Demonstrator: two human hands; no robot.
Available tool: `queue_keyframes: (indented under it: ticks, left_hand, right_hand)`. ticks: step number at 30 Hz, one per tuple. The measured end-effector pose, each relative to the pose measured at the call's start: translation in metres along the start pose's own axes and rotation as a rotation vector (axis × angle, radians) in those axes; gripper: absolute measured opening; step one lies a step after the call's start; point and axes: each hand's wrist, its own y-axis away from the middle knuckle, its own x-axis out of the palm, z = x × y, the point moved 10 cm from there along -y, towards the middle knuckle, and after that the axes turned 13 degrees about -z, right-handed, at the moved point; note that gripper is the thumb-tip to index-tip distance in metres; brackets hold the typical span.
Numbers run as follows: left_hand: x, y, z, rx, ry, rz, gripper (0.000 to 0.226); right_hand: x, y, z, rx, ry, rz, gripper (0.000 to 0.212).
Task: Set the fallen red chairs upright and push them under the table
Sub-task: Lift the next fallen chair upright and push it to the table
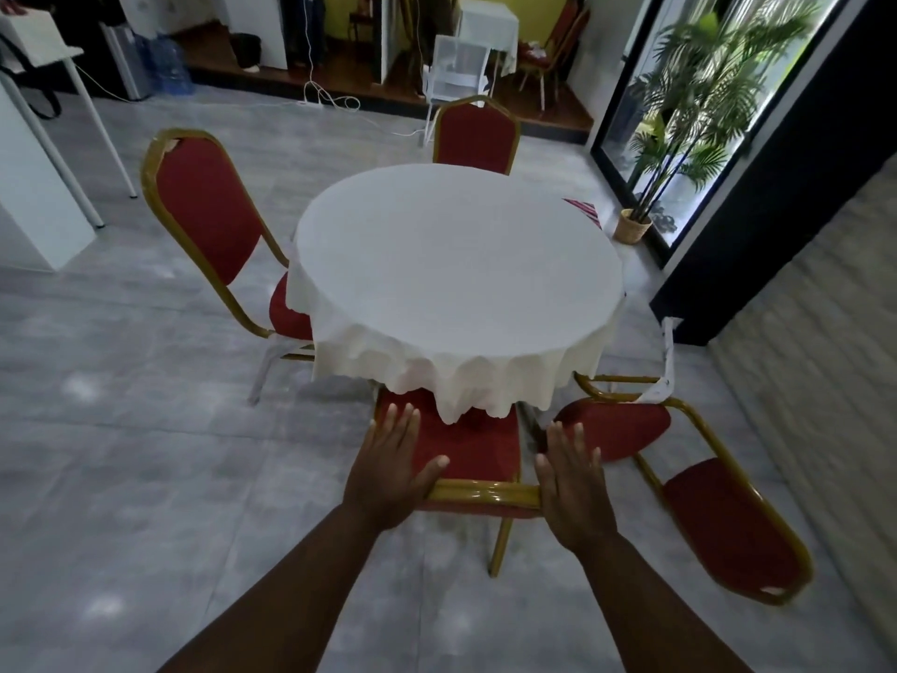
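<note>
Near chair (466,449): upright, seat partly tucked under round surface (456,264), being pushed. Left hand (395,471) and right hand (573,488): flat, open, pressed on backrest top. Fallen chair (699,488): near right, on floor; righting required next.

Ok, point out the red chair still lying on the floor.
The chair at the near right, tipped on its back beside the table. The other three stand upright.
</note>
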Motion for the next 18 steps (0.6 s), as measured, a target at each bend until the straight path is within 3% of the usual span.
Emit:
queue_keyframes:
  ticks: [10, 15, 18]
  left_hand:
    - [0.01, -0.022, 0.007, 0.038, -0.006, 0.017, 0.09]
    - [0.015, -0.025, -0.003, -0.035, -0.002, 0.202, 0.104]
    - [0.008, -0.052, -0.044, -0.041, 0.028, 0.168, 0.086]
  right_hand:
    - [0.011, -0.021, -0.005, 0.028, -0.035, -0.004, 0.073]
    - [0.006, -0.02, -0.011, 0.018, -0.133, 0.033, 0.082]
    - [-0.011, -0.022, -0.041, 0.042, -0.206, 0.047, 0.083]
